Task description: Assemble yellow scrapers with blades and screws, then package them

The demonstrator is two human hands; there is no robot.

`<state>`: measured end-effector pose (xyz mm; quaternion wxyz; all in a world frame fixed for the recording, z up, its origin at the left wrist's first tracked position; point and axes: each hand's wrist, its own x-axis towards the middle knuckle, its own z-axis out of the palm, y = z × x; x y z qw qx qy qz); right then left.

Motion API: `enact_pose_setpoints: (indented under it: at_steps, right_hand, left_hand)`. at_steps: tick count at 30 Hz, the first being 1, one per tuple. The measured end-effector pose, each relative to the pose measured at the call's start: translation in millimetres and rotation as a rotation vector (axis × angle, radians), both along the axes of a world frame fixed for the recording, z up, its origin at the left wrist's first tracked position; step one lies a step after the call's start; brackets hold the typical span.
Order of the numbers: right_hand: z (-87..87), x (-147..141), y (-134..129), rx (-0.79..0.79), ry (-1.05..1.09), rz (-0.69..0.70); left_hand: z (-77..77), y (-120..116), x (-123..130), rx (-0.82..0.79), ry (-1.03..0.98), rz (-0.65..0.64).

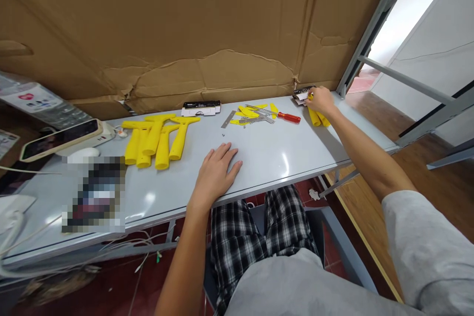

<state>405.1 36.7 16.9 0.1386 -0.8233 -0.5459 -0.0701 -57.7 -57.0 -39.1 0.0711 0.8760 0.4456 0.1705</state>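
At my far left the phone (pixel 61 139) leans at a slant; a knock from that side could send it sliding. Next come the yellow T-shaped handles (pixel 152 137), bunched together with some overlapping, so pulling at one might drag its neighbours along. My left hand (pixel 219 170) lies palm down near the front edge of the grey tabletop (pixel 259 155), fingers extended, holding nothing; a careless sweep forward from there could scatter the small metal bits (pixel 223 134) just beyond my fingertips, and anything that tiny would be hard to find on the floor. Behind them, a black-and-white box (pixel 202 108) sits near the cardboard. Further right, the flat metal strips (pixel 228 119) and yellow flat pieces (pixel 249 112) lie jumbled, with the red-handled screwdriver (pixel 289 117) resting its shaft across them; nudging that handle could shift the pile, and any sharp strip edge might nick me. At the far right, my right hand (pixel 321 100) curls over more yellow handles (pixel 314 117), beside a second box (pixel 300 98). My fingers hide the contact, so I cannot tell how firmly they grip; a loose hold could let a handle roll.
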Motion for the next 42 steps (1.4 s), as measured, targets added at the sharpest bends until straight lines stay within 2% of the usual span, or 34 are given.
enact_pose_setpoints:
  at_steps: [4, 7, 10, 13, 15, 16, 19, 22, 23, 26, 33, 36, 38, 42]
  right_hand:
    - [1.0, 2.6, -2.6, -0.010, 0.016, -0.034]
    - [4.3, -6.4, -4.7, 0.020, -0.025, -0.035]
    - [8.4, -28.8, -2.9, 0.115, -0.089, 0.061]
    - [9.2, -60.3, 8.4, 0.155, -0.089, 0.214]
    - [5.8, -80.8, 20.6, 0.132, -0.053, 0.299]
    - [2.8, -89.6, 27.0, 0.124, -0.037, 0.345]
    - [-8.9, -107.6, 41.8, 0.112, 0.008, 0.449]
    - [-18.8, -112.7, 45.6, 0.114, 0.007, 0.517]
    - [-20.7, -112.6, 44.7, 0.116, -0.005, 0.539]
    - [-22.3, -110.5, 38.8, 0.130, -0.034, 0.585]
    - [-18.2, -109.7, 29.7, 0.159, -0.033, 0.635]
    - [-16.2, -108.1, 28.6, 0.129, -0.029, 0.625]
    - [-14.4, -105.5, 27.8, 0.121, -0.032, 0.617]
    - [-11.2, -100.3, 27.1, 0.137, -0.029, 0.622]
  left_hand:
    - [0.6, 0.2, 0.9, -0.005, 0.009, -0.002]
    - [-0.5, -1.1, 1.0, -0.005, 0.013, 0.002]
    - [2.6, -1.8, 0.7, -0.012, 0.028, 0.012]
    - [19.4, 8.0, 1.9, -0.039, 0.074, -0.003]
    - [38.7, 26.5, 3.9, -0.085, 0.128, -0.012]
    - [49.6, 39.5, 4.7, -0.100, 0.135, 0.031]
    - [79.8, 86.8, 2.4, -0.051, 0.165, 0.210]
    - [97.2, 126.7, -9.9, 0.022, 0.224, 0.424]
    - [99.5, 135.2, -15.4, 0.045, 0.238, 0.490]
    - [98.8, 146.9, -31.6, -0.017, 0.350, 0.559]
    - [82.3, 154.4, -50.4, -0.072, 0.374, 0.585]
    - [80.9, 157.3, -52.2, -0.102, 0.331, 0.590]
    - [85.9, 154.4, -52.0, -0.112, 0.283, 0.604]
    - [102.8, 140.6, -48.2, -0.097, 0.007, 0.628]
